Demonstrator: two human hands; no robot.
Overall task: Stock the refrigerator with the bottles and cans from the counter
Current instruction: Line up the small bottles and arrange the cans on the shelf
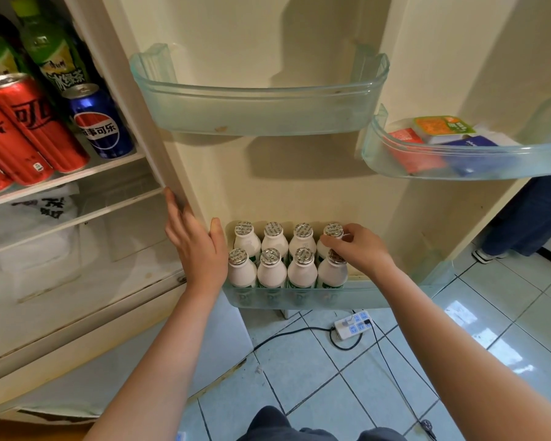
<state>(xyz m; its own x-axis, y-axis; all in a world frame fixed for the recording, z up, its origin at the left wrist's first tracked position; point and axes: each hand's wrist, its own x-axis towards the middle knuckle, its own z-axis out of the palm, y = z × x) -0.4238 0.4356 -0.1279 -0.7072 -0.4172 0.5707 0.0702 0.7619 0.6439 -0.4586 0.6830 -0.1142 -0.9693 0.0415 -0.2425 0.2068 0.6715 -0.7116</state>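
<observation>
Shelf, right edge: blue can (102, 124) reads "百事可乐". Red cans (40, 128): "可口", "乐". Green bottle (55, 57): "冰绿茶". White bottles (302, 272): cap print illegible.

Three door bins (258, 116) were in view; the lowest held eight white bottles (302, 272), in two rows of four; the bin at the right held at least three packets (407, 144); inside the refrigerator stood three red cola cans (35, 122), partly cut off by the frame edge, one blue Pepsi can (102, 125) and two green tea bottles (51, 52); one power strip (352, 326) lay on the floor (299, 377).
</observation>
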